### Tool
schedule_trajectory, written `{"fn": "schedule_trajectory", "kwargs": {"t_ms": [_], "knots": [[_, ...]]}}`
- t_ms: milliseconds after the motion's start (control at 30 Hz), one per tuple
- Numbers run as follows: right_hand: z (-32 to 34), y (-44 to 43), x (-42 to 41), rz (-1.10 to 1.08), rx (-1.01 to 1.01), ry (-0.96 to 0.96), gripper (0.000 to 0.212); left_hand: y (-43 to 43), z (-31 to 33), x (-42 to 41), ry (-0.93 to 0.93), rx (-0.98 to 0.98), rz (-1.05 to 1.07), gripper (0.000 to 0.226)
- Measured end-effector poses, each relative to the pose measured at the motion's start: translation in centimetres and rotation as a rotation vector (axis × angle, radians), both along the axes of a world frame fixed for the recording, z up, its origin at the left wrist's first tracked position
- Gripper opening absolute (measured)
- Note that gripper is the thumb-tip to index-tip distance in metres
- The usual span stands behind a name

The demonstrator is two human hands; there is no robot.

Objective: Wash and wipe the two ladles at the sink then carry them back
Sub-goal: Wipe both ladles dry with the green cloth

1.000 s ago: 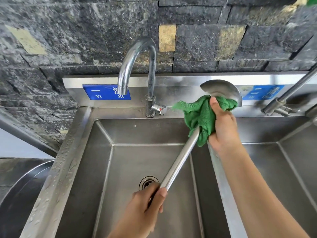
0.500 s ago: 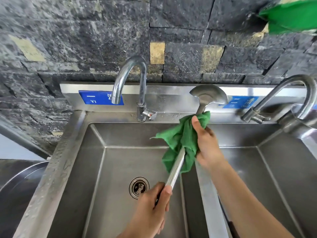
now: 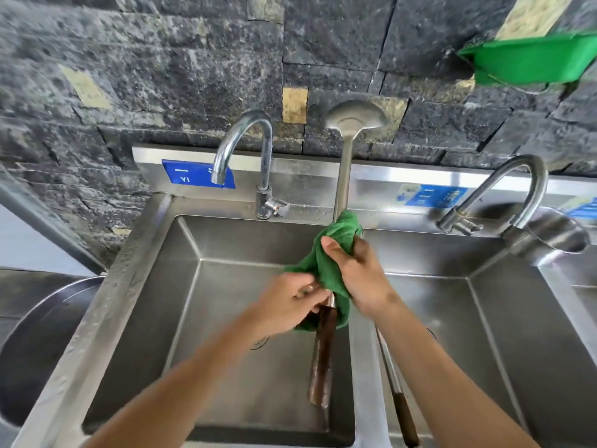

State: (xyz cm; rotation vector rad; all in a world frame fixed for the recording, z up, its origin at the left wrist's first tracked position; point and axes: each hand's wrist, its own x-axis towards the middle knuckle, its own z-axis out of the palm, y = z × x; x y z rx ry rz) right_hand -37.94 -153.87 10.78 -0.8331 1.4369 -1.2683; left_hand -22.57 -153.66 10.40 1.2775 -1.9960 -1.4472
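One steel ladle (image 3: 343,176) stands nearly upright over the left sink basin (image 3: 226,318), its bowl up against the stone wall and its brown handle pointing down. My right hand (image 3: 358,273) grips a green cloth (image 3: 337,250) wrapped round the lower shaft. Just below it, my left hand (image 3: 289,302) grips the ladle where shaft meets handle. A second ladle's handle (image 3: 402,415) lies in the right basin (image 3: 468,334); my right arm hides its upper part.
Two curved taps rise from the back ledge, the left tap (image 3: 255,147) and the right tap (image 3: 517,189). A rounded steel thing (image 3: 555,236) sits behind the right tap. A green tub (image 3: 529,61) hangs top right. A large steel pot (image 3: 38,334) is left of the sink.
The ladle has swung from tilted right to nearly upright. My right hand slid the cloth down from the bowl to the lower shaft. My left hand moved up the handle to just under the cloth.
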Motion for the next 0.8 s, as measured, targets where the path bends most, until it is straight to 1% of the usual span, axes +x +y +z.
{"fn": "schedule_trajectory", "kwargs": {"t_ms": [33,67,133,200,233,267,300,333,367,400,467,500,567,600,633,733,800], "knots": [[0.4,0.2,-0.8,0.034,-0.006,0.023,0.015,-0.6,1.2,0.3,0.005,0.019,-0.031,0.010],[0.7,0.4,-1.6,0.066,-0.020,0.047,0.015,-1.3,2.4,0.4,0.031,0.028,-0.013,0.011],[1.6,0.8,-2.9,0.119,-0.040,0.091,0.019,-2.8,4.6,-0.5,0.118,0.005,0.121,0.018],[2.3,1.5,-4.1,0.172,-0.038,0.083,0.025,-4.3,6.3,-3.3,0.168,-0.010,0.277,0.014],[2.6,1.8,-4.5,0.203,-0.029,0.076,0.028,-5.0,7.0,-5.0,0.187,0.043,0.340,0.016],[2.7,2.0,-4.6,0.239,-0.021,0.070,0.029,-5.7,7.7,-6.6,0.223,0.153,0.399,0.024],[3.0,2.4,-4.7,0.272,-0.015,0.063,0.030,-6.1,8.2,-8.2,0.302,0.290,0.445,0.029],[3.3,2.7,-4.7,0.305,-0.017,0.040,0.030,-6.3,8.6,-9.5,0.410,0.414,0.479,0.030],[3.6,2.9,-4.8,0.328,-0.020,0.016,0.031,-6.2,8.8,-10.4,0.506,0.473,0.519,0.028],[3.9,3.1,-4.7,0.341,-0.025,-0.007,0.031,-6.1,9.1,-11.0,0.544,0.457,0.552,0.027],[4.3,3.7,-4.7,0.334,-0.030,0.016,0.027,-6.0,9.2,-11.6,0.581,0.356,0.599,0.025],[4.3,4.2,-4.8,0.339,-0.025,0.086,0.026,-6.2,9.5,-11.7,0.618,0.324,0.619,0.025],[3.6,5.6,-5.2,0.374,-0.006,0.293,0.029,-7.3,10.5,-11.7,0.683,0.267,0.660,0.024],[3.1,6.6,-5.5,0.388,0.000,0.364,0.031,-7.9,11.3,-11.4,0.689,0.227,0.685,0.024],[2.7,7.5,-6.0,0.395,-0.004,0.394,0.032,-8.5,12.0,-11.3,0.688,0.191,0.708,0.023],[1.7,10.0,-7.1,0.453,-0.010,0.386,0.033,-9.6,13.1,-10.7,0.699,0.140,0.740,0.024],[1.0,12.1,-7.6,0.472,-0.010,0.394,0.029,-9.7,13.0,-10.5,0.718,0.126,0.741,0.025]]}}
